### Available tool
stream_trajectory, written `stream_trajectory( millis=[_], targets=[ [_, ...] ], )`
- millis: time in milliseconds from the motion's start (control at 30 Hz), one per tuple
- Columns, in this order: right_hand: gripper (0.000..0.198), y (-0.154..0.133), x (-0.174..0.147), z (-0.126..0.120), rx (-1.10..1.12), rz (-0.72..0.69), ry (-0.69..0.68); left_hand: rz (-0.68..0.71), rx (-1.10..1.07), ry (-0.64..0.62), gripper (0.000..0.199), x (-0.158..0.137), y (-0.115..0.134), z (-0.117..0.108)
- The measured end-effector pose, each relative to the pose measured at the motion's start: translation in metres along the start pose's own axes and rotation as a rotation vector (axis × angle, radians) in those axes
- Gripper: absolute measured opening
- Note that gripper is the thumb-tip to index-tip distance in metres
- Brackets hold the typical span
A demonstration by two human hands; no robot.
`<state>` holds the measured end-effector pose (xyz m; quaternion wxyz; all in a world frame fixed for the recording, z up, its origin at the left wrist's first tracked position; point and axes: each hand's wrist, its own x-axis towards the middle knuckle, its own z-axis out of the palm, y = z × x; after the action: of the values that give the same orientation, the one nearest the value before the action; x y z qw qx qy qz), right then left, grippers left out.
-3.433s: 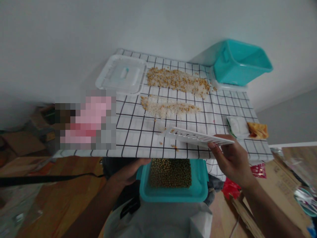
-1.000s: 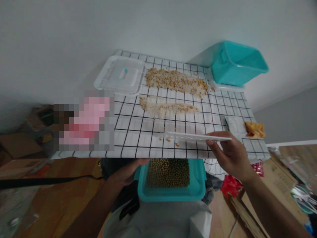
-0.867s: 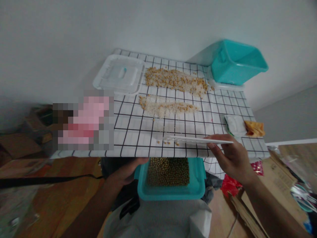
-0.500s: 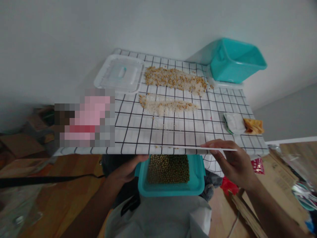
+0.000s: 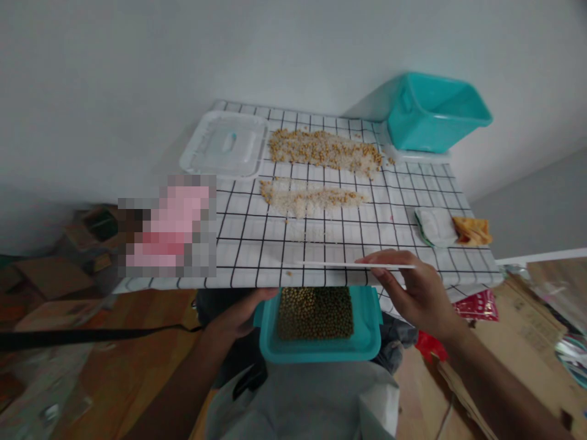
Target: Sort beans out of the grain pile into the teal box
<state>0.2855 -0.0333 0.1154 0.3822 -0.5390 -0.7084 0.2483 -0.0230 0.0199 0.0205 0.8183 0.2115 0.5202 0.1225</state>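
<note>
My right hand (image 5: 408,290) pinches a thin white flat piece (image 5: 330,264), seen almost edge-on, just over the front of the checked table. My left hand (image 5: 247,311) grips the left side of a teal container (image 5: 321,351); its fingers are partly hidden below. This container sits at my lap under the table edge and holds dark green beans (image 5: 332,318) with yellowish soybeans (image 5: 296,305) at the left. Beyond the white piece lies a thin row of rice (image 5: 298,205) with some soybeans. A thicker band of soybeans and rice (image 5: 325,150) stretches behind it.
A clear lid (image 5: 224,143) lies at the table's back left. An open teal bin (image 5: 435,116) stands at the back right. A white packet (image 5: 435,227) and an orange-yellow cloth or wrapper (image 5: 472,231) rest at the right. A blurred pink item (image 5: 174,220) is at the left.
My right hand has moved the white piece a little left and away from the table's front edge. Fewer loose beans show at that edge. My left hand keeps its hold on the container.
</note>
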Motion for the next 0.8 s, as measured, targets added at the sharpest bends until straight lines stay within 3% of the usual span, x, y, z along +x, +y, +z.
stream_trajectory(
  millis=[267,467,633,800],
  targets=[
    [0.03,0.0,-0.012,-0.007,0.071,0.002,-0.118,-0.004,-0.011,0.059,0.031,-0.007,-0.003,-0.015],
    [0.021,-0.001,-0.016,-0.008,0.028,0.122,0.026,0.029,-0.053,-0.031,0.036,-0.001,-0.009,-0.027],
    [0.018,0.006,0.014,0.001,-0.101,0.128,0.24,0.049,-0.073,-0.084,0.038,0.002,-0.008,-0.028],
    [0.019,0.012,0.057,0.011,-0.147,0.087,0.208,0.082,-0.105,-0.116,0.037,0.001,-0.009,-0.026]
  ],
)
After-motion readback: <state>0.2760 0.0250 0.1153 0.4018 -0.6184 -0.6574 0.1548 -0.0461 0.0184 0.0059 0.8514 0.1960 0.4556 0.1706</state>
